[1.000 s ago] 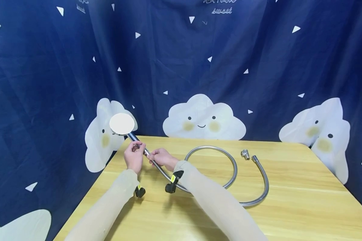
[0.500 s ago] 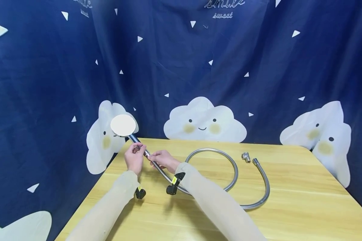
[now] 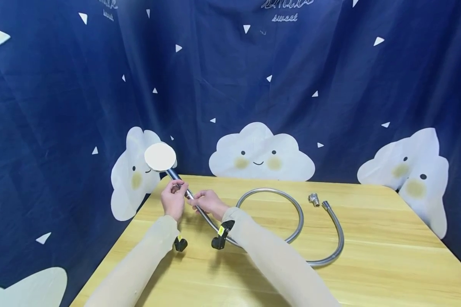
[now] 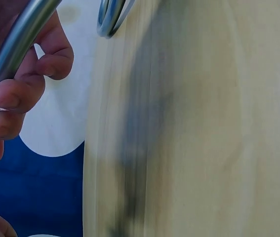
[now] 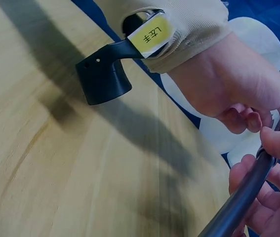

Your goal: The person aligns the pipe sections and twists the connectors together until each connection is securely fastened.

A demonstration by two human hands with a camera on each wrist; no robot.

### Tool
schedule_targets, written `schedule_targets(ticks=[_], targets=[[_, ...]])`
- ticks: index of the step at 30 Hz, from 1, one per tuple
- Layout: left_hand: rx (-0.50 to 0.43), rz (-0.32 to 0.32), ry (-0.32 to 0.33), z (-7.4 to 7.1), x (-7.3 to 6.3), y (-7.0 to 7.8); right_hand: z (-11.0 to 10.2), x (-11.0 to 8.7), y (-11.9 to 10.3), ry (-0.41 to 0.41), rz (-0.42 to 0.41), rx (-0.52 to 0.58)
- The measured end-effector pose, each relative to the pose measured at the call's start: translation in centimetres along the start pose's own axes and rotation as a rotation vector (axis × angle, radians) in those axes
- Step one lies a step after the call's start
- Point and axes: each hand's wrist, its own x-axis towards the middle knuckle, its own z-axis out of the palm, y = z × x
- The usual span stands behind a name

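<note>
A handheld shower head [image 3: 160,157] with a round white face is held up over the table's far left corner, tilted. My left hand [image 3: 173,199] grips its dark handle [image 3: 174,174] with thumb and fingers. Just below, my right hand [image 3: 208,202] pinches the upper end of the grey shower hose [image 3: 206,218] between thumb and fingers, at the metal joint under the handle. In the right wrist view, the fingers of both hands almost meet at the joint; the hose [image 5: 238,207] runs down from it. Whether hose and handle are screwed together is hidden by the fingers.
The hose loops across the wooden table [image 3: 388,256], and its free end [image 3: 326,205] lies to the right. Next to that end sits a small chrome valve fitting [image 3: 313,199]. A blue curtain [image 3: 230,85] with printed clouds hangs behind and beside the table.
The shower head has shifted slightly right and up, with the left hand on its handle. The right hand keeps its pinch at the joint. The head view has tilted a little.
</note>
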Motion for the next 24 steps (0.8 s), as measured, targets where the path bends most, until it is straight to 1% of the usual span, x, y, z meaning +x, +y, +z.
schedule_targets(ticks=[6, 9, 11, 14, 18, 24], targets=[[0.007, -0.035, 0.004, -0.07, 0.09, -0.18, -0.09, 0.08, 0.08, -0.029, 0.015, 0.014], [-0.001, -0.050, 0.005, -0.06, 0.17, -0.30, -0.21, 0.18, 0.19, -0.041, 0.033, -0.004], [-0.011, -0.048, 0.003, 0.07, 0.33, -0.28, -0.34, 0.30, 0.13, -0.037, 0.043, -0.013], [-0.023, -0.038, -0.004, 0.18, 0.52, -0.28, -0.44, 0.37, 0.02, -0.036, 0.055, -0.003], [-0.033, -0.040, -0.017, 0.17, 0.58, -0.31, -0.54, 0.27, -0.14, -0.058, 0.074, 0.026], [-0.036, -0.079, -0.051, -0.07, 0.34, -0.22, -0.66, 0.23, -0.01, -0.085, 0.110, 0.042]])
